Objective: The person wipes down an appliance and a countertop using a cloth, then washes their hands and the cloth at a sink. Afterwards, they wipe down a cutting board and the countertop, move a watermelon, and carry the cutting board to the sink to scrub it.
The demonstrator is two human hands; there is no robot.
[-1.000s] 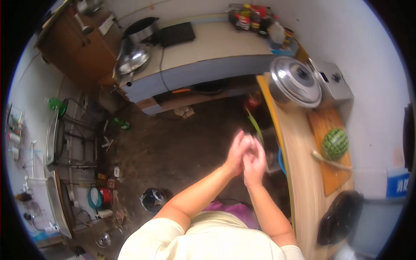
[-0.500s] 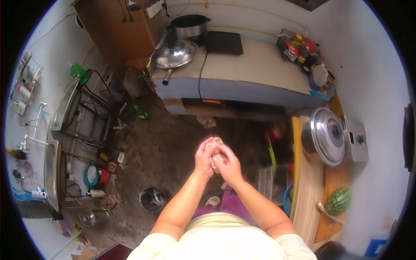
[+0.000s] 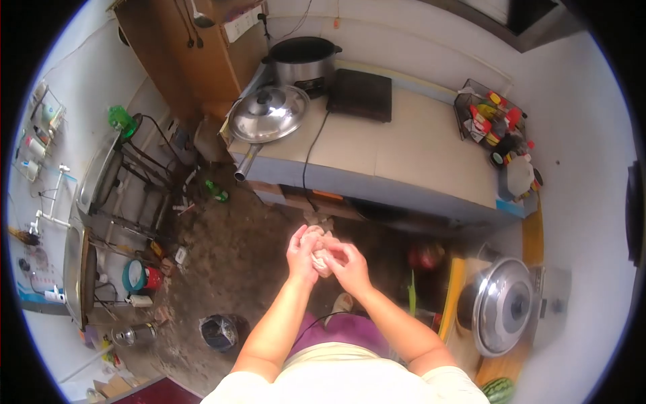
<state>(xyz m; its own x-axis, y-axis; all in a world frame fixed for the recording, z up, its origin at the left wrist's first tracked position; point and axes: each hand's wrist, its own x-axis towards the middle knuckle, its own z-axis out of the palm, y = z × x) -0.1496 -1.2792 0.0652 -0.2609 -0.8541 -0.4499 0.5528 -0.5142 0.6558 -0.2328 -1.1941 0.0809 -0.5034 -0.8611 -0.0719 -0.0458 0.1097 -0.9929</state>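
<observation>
A pale, pinkish-beige lumpy thing [image 3: 321,261] is held between my two hands in front of my body, above the floor. Its kind is not clear; it looks soft and creased, and the fingers cover part of it. My left hand [image 3: 301,257] is closed around its left side, the thumb along the near edge. From the right, my right hand [image 3: 348,268] grips it with thumb and fingers bent onto its surface. Both forearms reach straight forward.
Ahead is a counter [image 3: 404,148] with a lidded wok [image 3: 269,114], a pot [image 3: 303,60] and a black cooktop [image 3: 361,94]. A wire basket of bottles [image 3: 491,118] stands farther right. Nearer are a large lidded pot [image 3: 503,306], a lined bin [image 3: 219,333] and a sink [image 3: 73,269].
My view has turned to the right and forward, so the counter appears lower and the watermelon is mostly out of frame. My hands have parted slightly, showing more of the pale lumpy thing.
</observation>
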